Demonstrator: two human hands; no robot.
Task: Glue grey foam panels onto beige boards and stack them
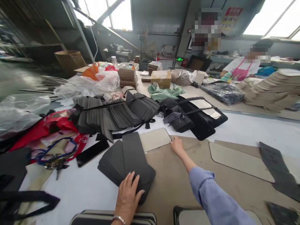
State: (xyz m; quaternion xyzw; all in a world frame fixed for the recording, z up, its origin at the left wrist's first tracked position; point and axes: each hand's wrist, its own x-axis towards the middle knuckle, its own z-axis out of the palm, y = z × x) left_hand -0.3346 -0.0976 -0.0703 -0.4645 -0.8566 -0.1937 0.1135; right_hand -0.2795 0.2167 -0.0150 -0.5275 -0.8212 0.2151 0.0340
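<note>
My left hand point(127, 195), with a bracelet on the wrist, lies with fingers spread on a fanned stack of dark grey rounded panels point(133, 150). My right hand point(177, 146) reaches forward and has its fingers closed at the right edge of a beige panel point(156, 139), whose left end meets the top grey panel. Below both lies a brown board point(168, 175). Close to my body, a stack of dark-edged panels point(82, 215) sits by my left wrist, and another dark-edged panel point(192, 217) is partly hidden under my right sleeve.
A long beige panel point(241, 161) and dark grey pieces point(274, 156) lie at right. A phone point(92, 152), keys point(56, 162) and a red bag point(51, 125) are at left. Strapped grey panels point(112, 112) stand behind. A co-worker point(243, 65) is across the table.
</note>
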